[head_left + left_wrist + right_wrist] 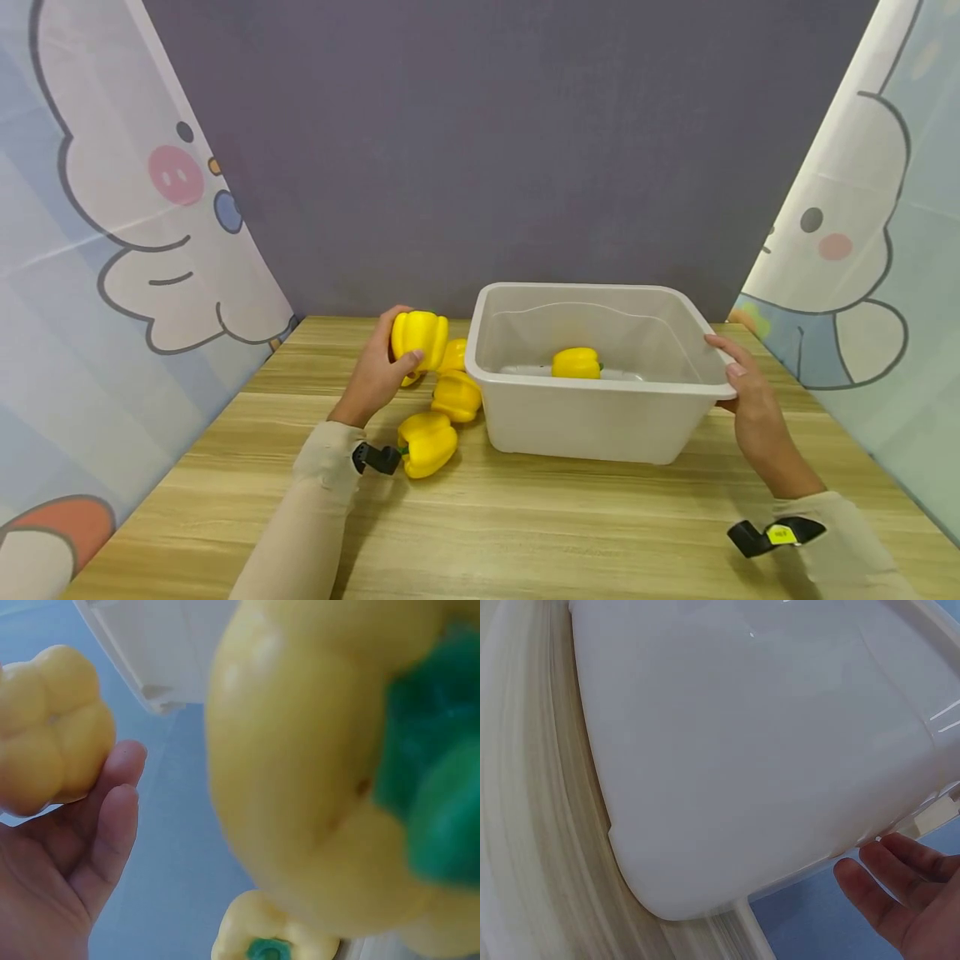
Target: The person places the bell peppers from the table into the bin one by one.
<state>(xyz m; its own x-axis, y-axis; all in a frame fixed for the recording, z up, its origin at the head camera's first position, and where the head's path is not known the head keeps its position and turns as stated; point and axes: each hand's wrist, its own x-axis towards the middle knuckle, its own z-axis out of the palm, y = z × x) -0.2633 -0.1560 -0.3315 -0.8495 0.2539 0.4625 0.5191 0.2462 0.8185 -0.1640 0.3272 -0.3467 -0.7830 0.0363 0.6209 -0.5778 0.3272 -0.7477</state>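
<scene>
My left hand [375, 371] holds a yellow bell pepper [420, 337] up beside the left end of a white plastic bin [585, 421], with the thumb on the near side. In the left wrist view, the held bell pepper [56, 727] shows its lobed bottom above the fingers. My right hand [761, 421] grips the bin's right rim, thumb and a finger over the top. Its other fingers [889, 896] show below the rim in the right wrist view. One yellow bell pepper [576, 363] lies inside the bin, its lower part hidden by the front wall.
Several more bell peppers lie left of the bin, among them one near the wrist [427, 444] and one close to the bin wall [456, 396]. A large bell pepper [300, 750] with a green stem fills much of the left wrist view. A dark wall [525, 150] stands behind the wooden table [555, 533].
</scene>
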